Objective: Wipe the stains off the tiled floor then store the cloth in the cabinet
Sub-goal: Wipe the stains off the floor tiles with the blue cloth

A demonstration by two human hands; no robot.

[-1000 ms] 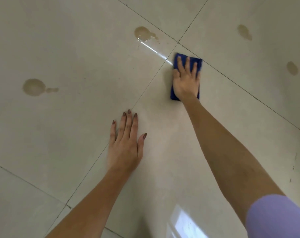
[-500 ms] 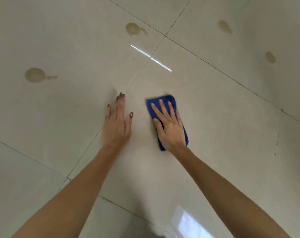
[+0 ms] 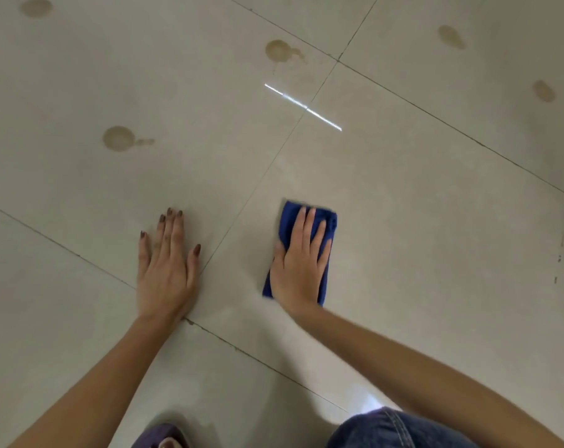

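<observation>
A folded blue cloth (image 3: 329, 221) lies flat on the beige tiled floor (image 3: 419, 205). My right hand (image 3: 298, 266) presses down on it, palm flat, fingers pointing away from me. My left hand (image 3: 166, 266) rests flat on the floor to the left of the cloth, fingers spread, holding nothing. Brown stains mark the tiles farther out: one at the left (image 3: 118, 138), one near the tile joint at the top middle (image 3: 279, 50), one at the top left (image 3: 36, 7), and others at the right (image 3: 451, 36) (image 3: 544, 91).
Dark grout lines cross the floor. A bright streak of reflected light (image 3: 303, 106) lies beyond the cloth. My denim-clad knee (image 3: 393, 430) and a slippered foot (image 3: 164, 436) show at the bottom edge. Small dark specks (image 3: 558, 258) dot the far right tile.
My right hand has dragged the cloth back toward me from near the top-middle stain. The view has pulled back, bringing my knee and foot into sight. My left hand stays planted.
</observation>
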